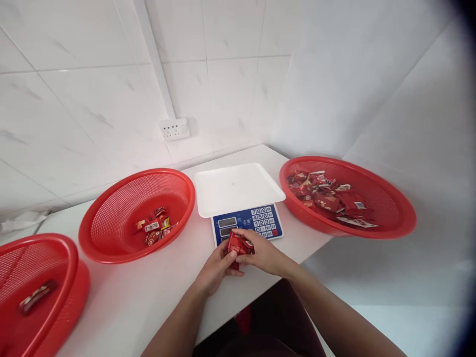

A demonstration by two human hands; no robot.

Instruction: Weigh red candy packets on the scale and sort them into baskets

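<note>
Both hands meet in front of the digital scale [247, 221], near the table's front edge. Red wrapped snack packets [238, 243] are gripped between them. My left hand [217, 265] closes on the packets from the left, its thumb pressed over them. From the right, my right hand [260, 253] curls its fingers around the top and side. How many packets there are, and their lower parts, I cannot make out. Behind the hands, the scale's white tray [238, 188] has nothing on it, and my hands partly cover the scale's lower display and front edge.
At the right, a red basket [394, 218] holds many red packets [327, 198]. Another red basket [107, 213] on the left has a few small packets [156, 228]. A third basket [70, 267] at lower left holds a brown-red packet [37, 296]. A tiled wall with a socket [175, 130] stands behind.
</note>
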